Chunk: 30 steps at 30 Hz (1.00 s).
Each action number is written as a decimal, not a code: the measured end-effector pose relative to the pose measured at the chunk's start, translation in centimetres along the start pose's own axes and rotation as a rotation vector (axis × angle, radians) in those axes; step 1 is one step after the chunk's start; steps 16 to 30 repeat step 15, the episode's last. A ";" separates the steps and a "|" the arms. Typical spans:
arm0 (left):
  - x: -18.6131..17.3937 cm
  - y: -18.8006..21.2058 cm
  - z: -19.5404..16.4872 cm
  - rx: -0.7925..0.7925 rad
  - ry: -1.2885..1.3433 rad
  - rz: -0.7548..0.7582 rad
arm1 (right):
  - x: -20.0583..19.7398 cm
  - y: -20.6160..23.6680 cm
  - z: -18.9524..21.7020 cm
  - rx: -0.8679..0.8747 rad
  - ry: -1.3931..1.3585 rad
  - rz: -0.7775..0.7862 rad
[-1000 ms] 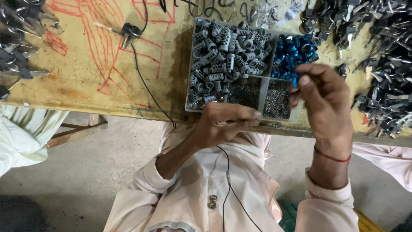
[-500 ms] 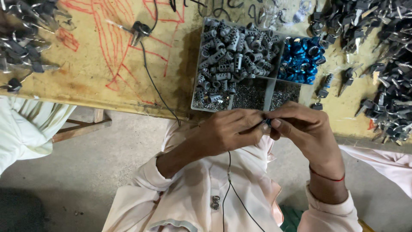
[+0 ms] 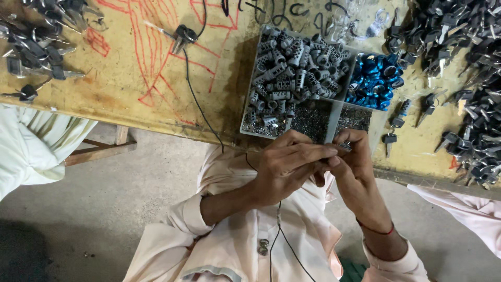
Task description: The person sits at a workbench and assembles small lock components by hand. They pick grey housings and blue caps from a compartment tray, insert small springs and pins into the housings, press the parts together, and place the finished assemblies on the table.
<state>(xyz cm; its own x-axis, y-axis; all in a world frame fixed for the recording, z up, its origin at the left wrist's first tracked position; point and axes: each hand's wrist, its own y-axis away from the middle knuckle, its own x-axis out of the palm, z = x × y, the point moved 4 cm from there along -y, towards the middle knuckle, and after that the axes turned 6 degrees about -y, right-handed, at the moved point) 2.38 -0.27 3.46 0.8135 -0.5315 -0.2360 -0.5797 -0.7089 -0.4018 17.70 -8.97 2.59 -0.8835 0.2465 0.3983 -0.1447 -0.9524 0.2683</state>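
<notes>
Upper left of frame: heap of grey keys (image 3: 42,39) on a yellow worktable (image 3: 130,78) marked with red scribbles.
Left edge: white-clad person (image 3: 36,146), partly in view.
Upper centre-left: black cable (image 3: 201,112) running from a small dark key (image 3: 182,35) down off the table edge.
Centre: left hand (image 3: 289,164), fingers curled, tips meeting those of the right hand.
Upper centre: grey compartment tray (image 3: 334,120); 1 section of grey lock cylinders (image 3: 295,70), 1 of blue rings (image 3: 373,81), 2 lower sections of tiny metal bits.
Centre right: right hand (image 3: 357,167), fingers pinched narrow against the left; the small part between both hands is hidden, just below the tray.
Right edge: piles of dark keys (image 3: 464,68).
</notes>
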 end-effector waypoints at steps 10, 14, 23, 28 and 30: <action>-2.3 -1.5 0.8 0.110 -0.033 0.049 | -8.7 0.9 5.9 -0.136 1.634 -0.529; -1.8 -1.4 1.1 0.108 -0.022 0.072 | -12.5 1.9 2.6 -0.124 1.469 -0.470; -1.6 -1.2 1.2 0.097 -0.030 0.085 | -13.7 2.3 1.8 -0.090 1.398 -0.489; -1.6 -1.2 1.2 0.097 -0.030 0.085 | -13.7 2.3 1.8 -0.090 1.398 -0.489; -1.6 -1.2 1.2 0.097 -0.030 0.085 | -13.7 2.3 1.8 -0.090 1.398 -0.489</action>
